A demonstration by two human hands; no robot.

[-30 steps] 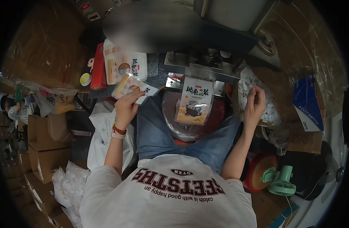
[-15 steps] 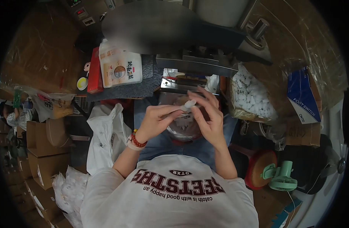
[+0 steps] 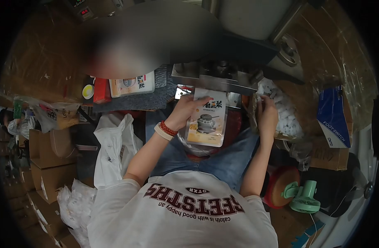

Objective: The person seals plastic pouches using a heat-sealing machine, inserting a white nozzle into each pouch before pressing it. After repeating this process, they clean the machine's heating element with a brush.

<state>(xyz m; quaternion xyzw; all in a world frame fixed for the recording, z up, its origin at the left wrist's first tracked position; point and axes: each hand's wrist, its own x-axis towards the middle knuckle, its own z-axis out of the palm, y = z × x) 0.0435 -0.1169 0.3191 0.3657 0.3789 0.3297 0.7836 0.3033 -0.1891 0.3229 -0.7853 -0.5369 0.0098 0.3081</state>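
My left hand (image 3: 184, 110) grips a printed stand-up pouch (image 3: 207, 120) by its upper left side, thumb across the front. The pouch has a white top, dark lettering and a picture of a grey pot over a yellow-orange base. It hangs above my lap, face up towards me. At the left edge of an open box (image 3: 285, 135), my right hand (image 3: 267, 115) has its fingers bent and slightly apart, the tips right by a heap of small white plastic pieces (image 3: 283, 111). Below the pouch, a clear plastic bag (image 3: 189, 142) rests between my legs.
Ahead stands a metal machine (image 3: 214, 76). More printed pouches (image 3: 133, 86) lie beside a red box (image 3: 101, 91) on a dark mat (image 3: 162, 94). To the right are a blue foot-switch box (image 3: 334, 118) and a green fan (image 3: 306, 198); a white bag (image 3: 113, 144) hangs left.
My hands were together at a white piece over my lap. My right hand has moved right to the box, and my left now holds the pouch with its printed front showing.
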